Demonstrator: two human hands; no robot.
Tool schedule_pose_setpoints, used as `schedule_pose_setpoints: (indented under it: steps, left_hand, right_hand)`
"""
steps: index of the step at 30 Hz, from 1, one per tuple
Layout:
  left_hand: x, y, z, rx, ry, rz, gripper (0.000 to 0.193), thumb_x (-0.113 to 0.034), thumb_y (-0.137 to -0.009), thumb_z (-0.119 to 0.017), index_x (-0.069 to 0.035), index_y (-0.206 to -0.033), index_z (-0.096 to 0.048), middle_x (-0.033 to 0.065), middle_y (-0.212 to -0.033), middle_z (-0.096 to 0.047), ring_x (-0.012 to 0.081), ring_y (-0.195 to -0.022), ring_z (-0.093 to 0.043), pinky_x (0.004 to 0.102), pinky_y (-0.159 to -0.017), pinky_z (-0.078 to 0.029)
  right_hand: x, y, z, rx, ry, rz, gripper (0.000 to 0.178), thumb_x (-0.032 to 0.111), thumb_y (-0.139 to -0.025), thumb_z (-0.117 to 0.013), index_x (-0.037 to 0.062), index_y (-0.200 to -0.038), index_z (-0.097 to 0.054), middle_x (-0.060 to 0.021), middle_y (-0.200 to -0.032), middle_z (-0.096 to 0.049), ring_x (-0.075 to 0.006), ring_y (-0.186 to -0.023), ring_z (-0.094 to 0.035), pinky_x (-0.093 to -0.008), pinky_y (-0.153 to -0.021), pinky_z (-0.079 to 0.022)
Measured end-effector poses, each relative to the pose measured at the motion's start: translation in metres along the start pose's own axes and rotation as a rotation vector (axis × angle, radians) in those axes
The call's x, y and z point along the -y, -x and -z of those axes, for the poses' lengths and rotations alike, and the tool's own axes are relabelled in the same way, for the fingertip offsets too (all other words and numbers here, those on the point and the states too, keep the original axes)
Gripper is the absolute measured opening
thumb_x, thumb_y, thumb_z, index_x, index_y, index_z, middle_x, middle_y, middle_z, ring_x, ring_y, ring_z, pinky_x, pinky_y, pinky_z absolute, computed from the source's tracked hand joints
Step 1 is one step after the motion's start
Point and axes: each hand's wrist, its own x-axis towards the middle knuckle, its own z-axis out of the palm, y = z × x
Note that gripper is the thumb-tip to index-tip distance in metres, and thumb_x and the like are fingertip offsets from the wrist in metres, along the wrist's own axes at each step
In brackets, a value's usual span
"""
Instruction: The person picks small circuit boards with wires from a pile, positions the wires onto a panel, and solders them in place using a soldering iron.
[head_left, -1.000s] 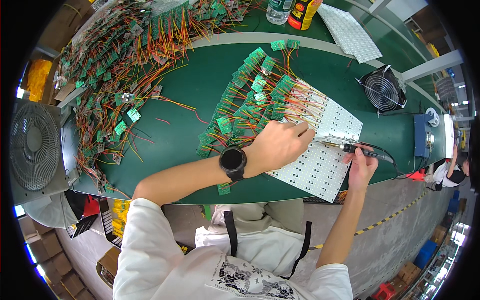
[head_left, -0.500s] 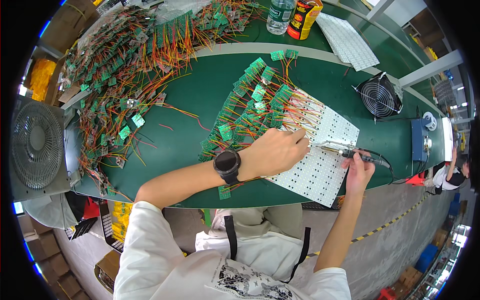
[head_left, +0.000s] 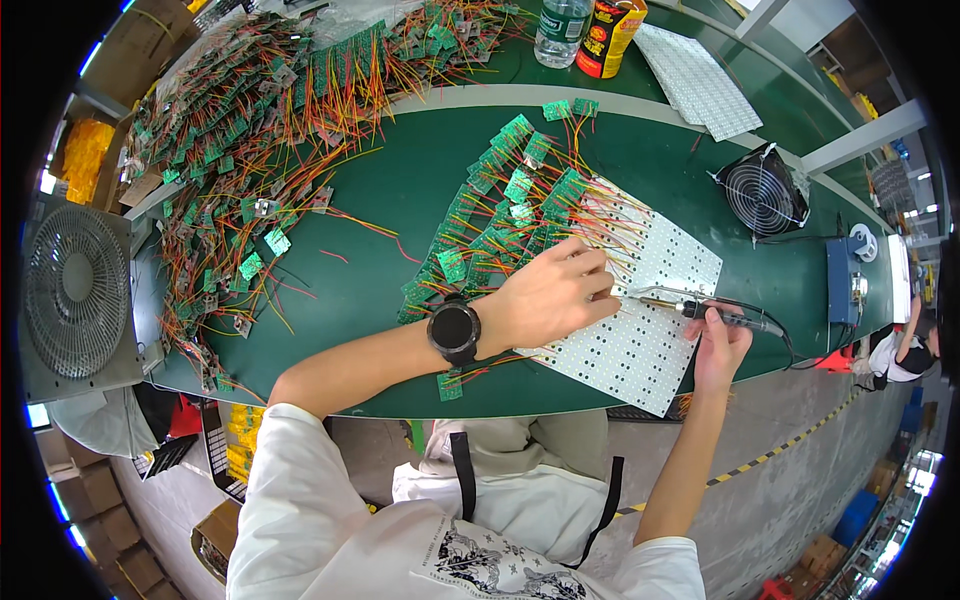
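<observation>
One white panel (head_left: pixel 650 350) right of centre in the frame, flat on the green desk (head_left: pixel 350 210), with thin wires (head_left: pixel 615 225) fanning onto it from the green boards (head_left: pixel 452 266) at centre. Compared with half a second ago: left hand (head_left: pixel 555 298) with knuckles raised higher and fingers more spread beside the wire ends; right hand (head_left: pixel 722 345) gripping the soldering iron (head_left: pixel 700 308), hardly moved. Probably a small readjustment among the wires, not of the iron. Left fingertips hidden beneath the hand, so impossible to tell any pinched wire. Iron's tip lost in glare, contact with the panel unclear; bottle (head_left: pixel 562 35) cut off at the top edge.
</observation>
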Motion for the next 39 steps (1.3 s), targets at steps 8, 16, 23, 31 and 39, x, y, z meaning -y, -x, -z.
schedule_pose_setpoints:
  steps: [8, 16, 23, 31, 39]
  left_hand:
    - [-0.002, 0.002, -0.01, -0.077, -0.009, 0.003, 0.014, -0.015, -0.07, -0.066, -0.009, -0.082, -0.067, 0.0021, -0.082, -0.057, 0.021, -0.088, -0.058, 0.0359, -0.084, -0.047]
    - [-0.006, 0.001, -0.011, -0.049, -0.051, 0.046, 0.01, -0.015, -0.068, -0.066, -0.009, -0.074, -0.061, 0.0027, -0.08, -0.057, 0.0205, -0.08, -0.057, 0.035, -0.079, -0.048]
    - [-0.006, 0.002, -0.01, -0.05, -0.043, 0.079, 0.01, -0.014, -0.069, -0.067, -0.009, -0.075, -0.062, 0.0028, -0.081, -0.058, 0.0209, -0.081, -0.058, 0.0348, -0.078, -0.047]
    - [-0.005, 0.002, -0.012, -0.069, -0.039, 0.089, 0.01, -0.014, -0.07, -0.068, -0.009, -0.078, -0.064, 0.0026, -0.083, -0.058, 0.0201, -0.081, -0.057, 0.0342, -0.076, -0.046]
    - [-0.004, 0.003, -0.014, -0.066, -0.023, 0.109, 0.014, -0.015, -0.07, -0.071, -0.01, -0.08, -0.064, 0.0017, -0.083, -0.058, 0.0197, -0.082, -0.057, 0.0343, -0.076, -0.046]
  right_hand:
    - [0.002, 0.001, -0.002, 0.046, 0.002, 0.01, 0.021, 0.005, -0.088, -0.068, -0.0078, -0.104, -0.063, -0.0122, -0.082, -0.065, -0.0211, -0.056, -0.063, -0.0309, -0.052, -0.05]
    - [0.001, 0.002, 0.0, 0.062, 0.023, 0.019, 0.021, 0.005, -0.088, -0.069, -0.0079, -0.104, -0.064, -0.0127, -0.085, -0.067, -0.0203, -0.056, -0.063, -0.0307, -0.052, -0.051]
    - [0.001, 0.003, -0.001, 0.073, 0.043, 0.002, 0.022, 0.005, -0.087, -0.069, -0.0084, -0.104, -0.063, -0.0129, -0.086, -0.067, -0.0205, -0.057, -0.063, -0.0308, -0.053, -0.051]
    - [0.003, 0.003, -0.002, 0.092, 0.055, 0.009, 0.023, 0.005, -0.087, -0.07, -0.0087, -0.104, -0.063, -0.0132, -0.088, -0.067, -0.0207, -0.058, -0.064, -0.0309, -0.054, -0.053]
    - [0.002, 0.003, -0.001, 0.102, 0.035, 0.021, 0.022, 0.003, -0.088, -0.067, -0.0091, -0.106, -0.062, -0.0134, -0.088, -0.067, -0.022, -0.059, -0.065, -0.0323, -0.055, -0.054]
